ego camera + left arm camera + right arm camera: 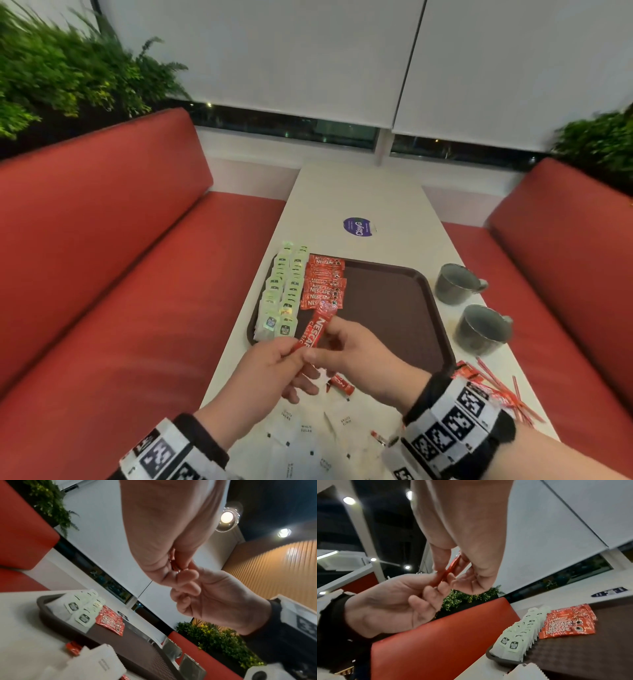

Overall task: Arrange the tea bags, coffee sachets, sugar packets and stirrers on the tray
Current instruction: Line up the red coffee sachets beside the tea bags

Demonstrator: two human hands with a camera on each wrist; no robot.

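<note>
Both hands hold one red coffee sachet [314, 329] up over the near left corner of the brown tray [394, 301]. My left hand [294, 350] pinches its lower end and my right hand [321, 342] pinches its middle. In the right wrist view the sachet [452, 566] shows edge-on between the right hand's fingers [440, 559]. Two rows of tea bags [284, 294] fill the tray's left side, with a column of coffee sachets [323, 284] beside them. White sugar packets [306, 430] and another red sachet [342, 384] lie on the table near me. Red-striped stirrers [496, 380] lie to the right.
Two grey mugs [457, 282] [483, 329] stand on the white table right of the tray. A purple round sticker [358, 226] lies beyond the tray. Red bench seats [137, 274] run along both sides of the table. The tray's middle and right part is bare.
</note>
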